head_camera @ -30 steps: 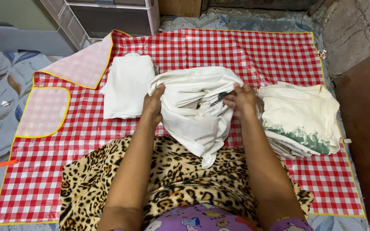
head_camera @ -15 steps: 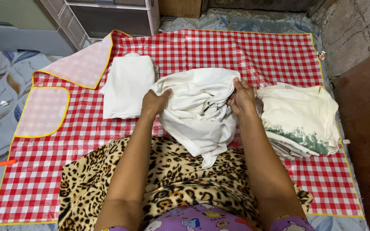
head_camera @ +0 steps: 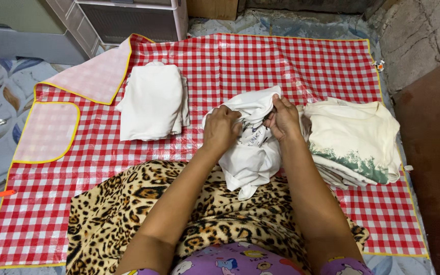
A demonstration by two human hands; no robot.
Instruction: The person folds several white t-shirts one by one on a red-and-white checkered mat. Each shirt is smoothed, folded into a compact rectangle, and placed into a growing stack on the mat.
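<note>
Both hands grip one bunched white shirt (head_camera: 250,147) right in front of the person. The left hand (head_camera: 221,127) and right hand (head_camera: 282,118) pinch its top, close together. The shirt hangs down from them toward the leopard blanket (head_camera: 128,214), over the red checked mat (head_camera: 281,61).

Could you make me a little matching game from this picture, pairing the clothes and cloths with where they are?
Things:
1. bunched white shirt
2. folded white cloth
3. cream shirt pile
4. leopard blanket

Places:
A. over the person's lap
B. between both hands
C. right side of the checked mat
D. left of the hands, lying alone

Pairs: 1-B, 2-D, 3-C, 4-A
</note>
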